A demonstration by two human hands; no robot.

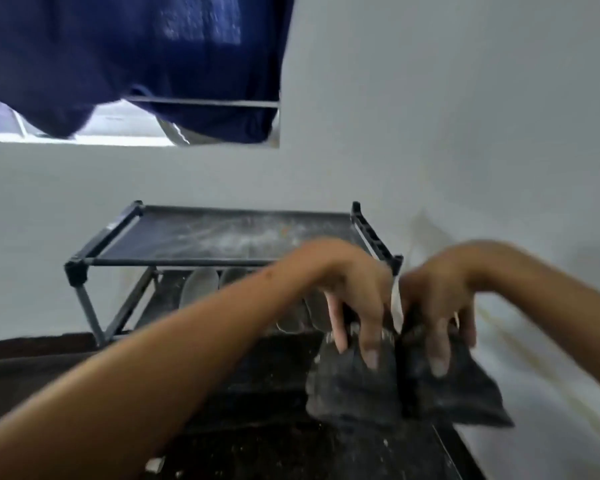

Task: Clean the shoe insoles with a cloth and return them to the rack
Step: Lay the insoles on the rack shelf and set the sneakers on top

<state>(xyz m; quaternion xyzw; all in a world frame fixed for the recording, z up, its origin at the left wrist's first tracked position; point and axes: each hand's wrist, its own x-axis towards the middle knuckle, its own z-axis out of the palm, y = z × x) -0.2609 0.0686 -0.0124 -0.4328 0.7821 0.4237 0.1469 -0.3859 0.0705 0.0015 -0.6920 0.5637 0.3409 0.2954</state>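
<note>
Gripping dark cloth, both hands' fingers curled; dusty rack (white wall behind), dark floor.

1. I count two hands: left hand and right hand.
2. One dark cloth.
3. One rack.
4. Two grey shoes clearly visible; others are blurred.
5. One blue curtain.

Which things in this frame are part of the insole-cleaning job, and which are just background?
Part of the job:
dark cloth, held by left hand and right hand
shoe rack, top shelf dusty
grey shoes on the lower shelf

Just background:
blue fabric hanging at the window
white wall
</note>
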